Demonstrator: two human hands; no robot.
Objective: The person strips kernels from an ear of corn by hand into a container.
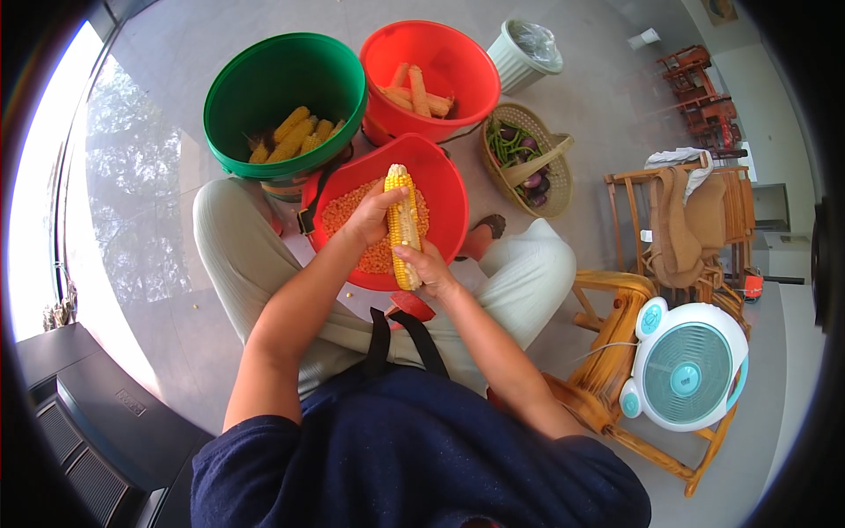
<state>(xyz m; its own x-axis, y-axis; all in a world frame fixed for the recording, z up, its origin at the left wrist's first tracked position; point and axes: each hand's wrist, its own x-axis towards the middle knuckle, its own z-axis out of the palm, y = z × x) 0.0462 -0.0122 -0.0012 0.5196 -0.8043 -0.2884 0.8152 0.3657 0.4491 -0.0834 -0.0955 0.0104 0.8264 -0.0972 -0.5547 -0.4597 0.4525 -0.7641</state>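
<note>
Both hands hold one ear of yellow corn (402,228) above a red basin (451,204) that has loose orange kernels (376,254) in its bottom. My left hand (370,214) grips the upper part of the ear, its thumb across the kernels. Around the lower part closes my right hand (429,266), thumb on the ear. A pale strip without kernels runs along the ear's right side. Beyond the basin stand a green bucket (218,125) with several ears of corn (290,135) and a red bucket (485,86) with bare cobs (419,92).
To the right of the buckets are a woven basket (561,188) of green peppers and purple vegetables and a white bin (518,69) with a plastic liner. A white and teal fan (686,376) rests on a wooden chair (607,317). A black appliance (125,402) stands at lower left.
</note>
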